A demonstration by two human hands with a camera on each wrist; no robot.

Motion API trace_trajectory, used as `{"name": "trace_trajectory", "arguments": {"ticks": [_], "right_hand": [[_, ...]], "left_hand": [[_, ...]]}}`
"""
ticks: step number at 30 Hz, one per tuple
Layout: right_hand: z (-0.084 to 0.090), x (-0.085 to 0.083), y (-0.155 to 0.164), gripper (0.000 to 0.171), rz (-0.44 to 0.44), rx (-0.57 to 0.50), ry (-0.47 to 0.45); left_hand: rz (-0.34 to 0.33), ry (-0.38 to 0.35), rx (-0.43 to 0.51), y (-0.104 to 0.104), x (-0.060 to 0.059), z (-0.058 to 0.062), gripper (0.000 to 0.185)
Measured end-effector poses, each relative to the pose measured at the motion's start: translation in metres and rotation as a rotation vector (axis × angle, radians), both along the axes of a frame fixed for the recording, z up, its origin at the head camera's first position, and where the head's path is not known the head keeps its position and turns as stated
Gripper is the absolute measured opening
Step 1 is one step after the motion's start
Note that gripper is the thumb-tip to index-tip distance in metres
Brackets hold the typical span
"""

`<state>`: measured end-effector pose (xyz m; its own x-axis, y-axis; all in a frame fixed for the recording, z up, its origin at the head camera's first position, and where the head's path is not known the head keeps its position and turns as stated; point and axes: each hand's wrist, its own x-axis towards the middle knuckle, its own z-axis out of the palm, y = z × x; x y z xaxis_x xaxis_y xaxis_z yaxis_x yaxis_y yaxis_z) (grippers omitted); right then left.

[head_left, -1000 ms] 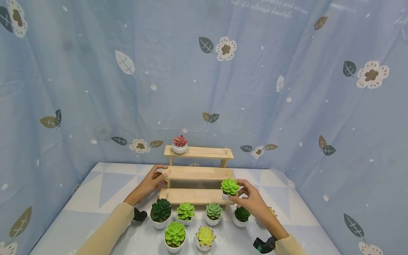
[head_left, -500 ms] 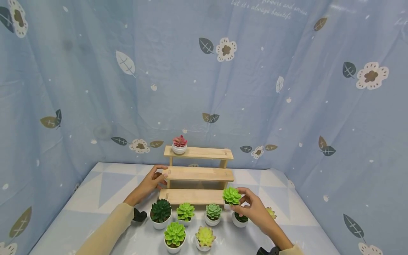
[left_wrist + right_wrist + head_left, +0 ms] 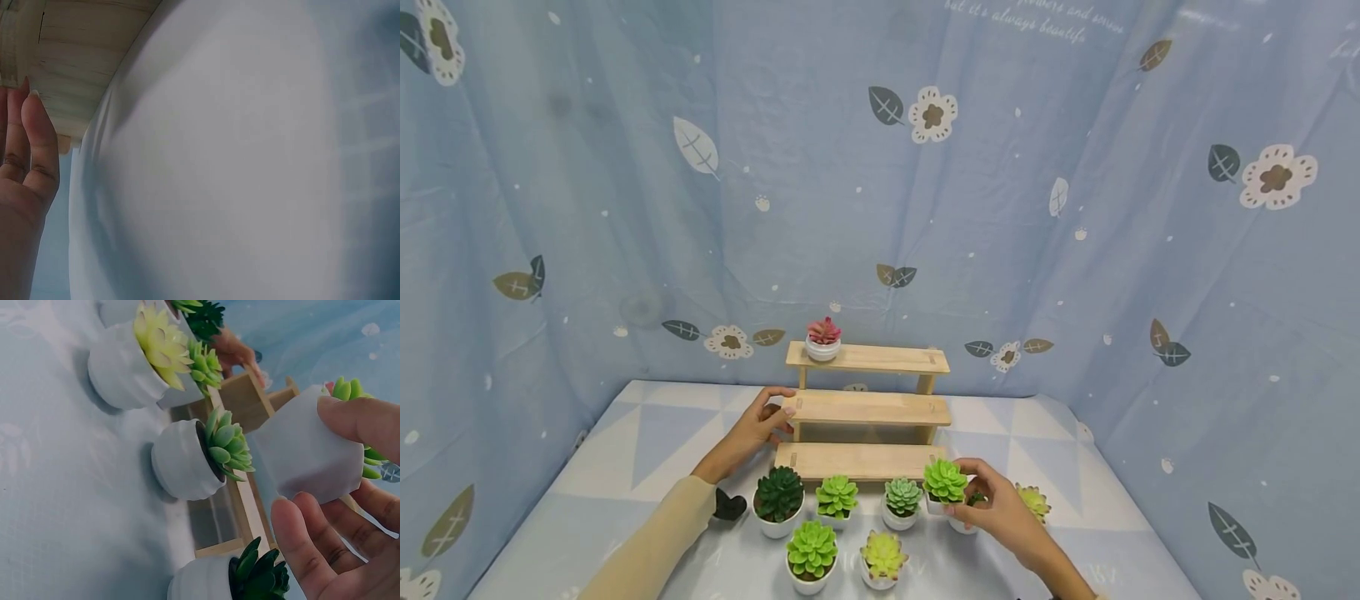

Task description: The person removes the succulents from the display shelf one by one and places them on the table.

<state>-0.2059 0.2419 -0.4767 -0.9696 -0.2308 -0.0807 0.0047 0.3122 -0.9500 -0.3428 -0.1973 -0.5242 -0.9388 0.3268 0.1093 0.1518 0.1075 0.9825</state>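
Wooden and pale, the three-step stand (image 3: 867, 408) stood at the back of the table (image 3: 625, 467), and the left hand (image 3: 752, 433) rested against the left end of its middle step, fingers (image 3: 39, 134) straight on the wood and gripping nothing. A pink succulent (image 3: 823, 337) sat alone on the top step. In front of the stand ran a row of small potted succulents, the dark green one (image 3: 778, 500) at the left. Further right, the right hand (image 3: 1000, 508) pinched a white pot holding a bright green succulent (image 3: 944, 482), carried just off the right end of the lowest step and above a dark green pot (image 3: 231, 578). The risk, as I judged it, lay there: the smooth, tapered pot could slip from a fingertip grip, or knock the crowded neighbours over as it passed among them.
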Motion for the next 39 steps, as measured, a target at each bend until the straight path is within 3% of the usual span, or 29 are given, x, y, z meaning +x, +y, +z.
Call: {"name": "trace_trajectory", "arguments": {"ticks": [22, 39], "right_hand": [[-0.014, 0.017, 0.004, 0.071, 0.054, -0.001, -0.064], [-0.022, 0.028, 0.003, 0.07, 0.131, 0.048, -0.018]], "left_hand": [[0.001, 0.001, 0.003, 0.0, 0.0, 0.0, 0.047], [0.019, -0.006, -0.002, 0.001, 0.001, -0.001, 0.047]]}}
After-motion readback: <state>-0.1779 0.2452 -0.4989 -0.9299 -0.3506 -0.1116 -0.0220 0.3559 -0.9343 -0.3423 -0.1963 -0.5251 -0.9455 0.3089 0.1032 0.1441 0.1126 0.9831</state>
